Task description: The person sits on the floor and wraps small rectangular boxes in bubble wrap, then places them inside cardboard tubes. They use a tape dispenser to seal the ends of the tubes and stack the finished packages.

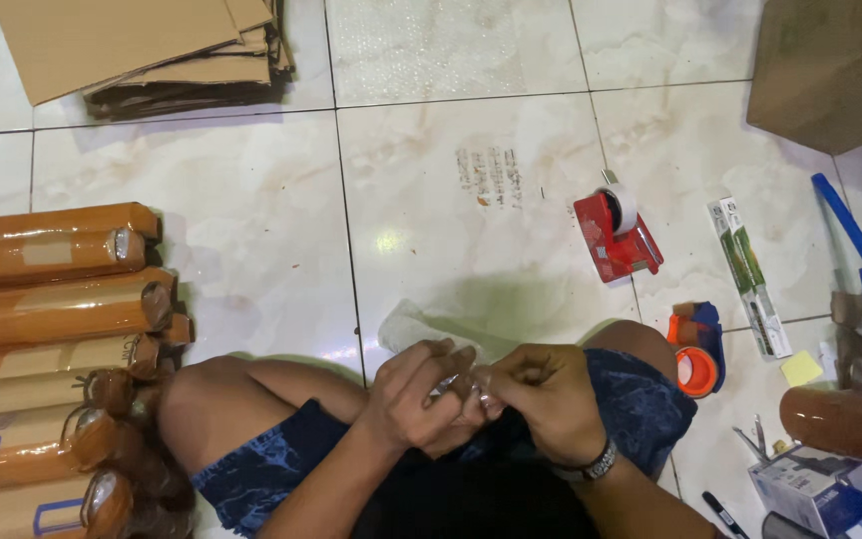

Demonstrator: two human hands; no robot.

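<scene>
the person sits on the tiled floor (251,200) with knees spread, both hands meeting just above the lap. the left hand (413,394) and the right hand (543,394) are both closed, fingertips pinching a small piece of clear plastic (463,391) held between them; what it wraps, if anything, is too small to tell. a wristwatch (596,465) sits on the right wrist. a clear plastic bag (421,324) lies on the floor just beyond the hands.

to the left, a stack of long parcels wrapped in brown tape (52,309) lies side by side, ends pointing toward the person's knee. flattened cardboard sheets (142,45) are piled at the top left, and a sheet of bubble wrap (431,45) lies at the top middle.

to the right, a red tape dispenser (616,238) stands on the floor, well apart from the hands. nearer the right knee lies an orange and blue tape dispenser (695,354). beside it lies a long green and white box (748,274), and a yellow sticky note pad (801,368). a brown-wrapped roll (845,424) rests at the right edge above small boxes (815,489).
</scene>
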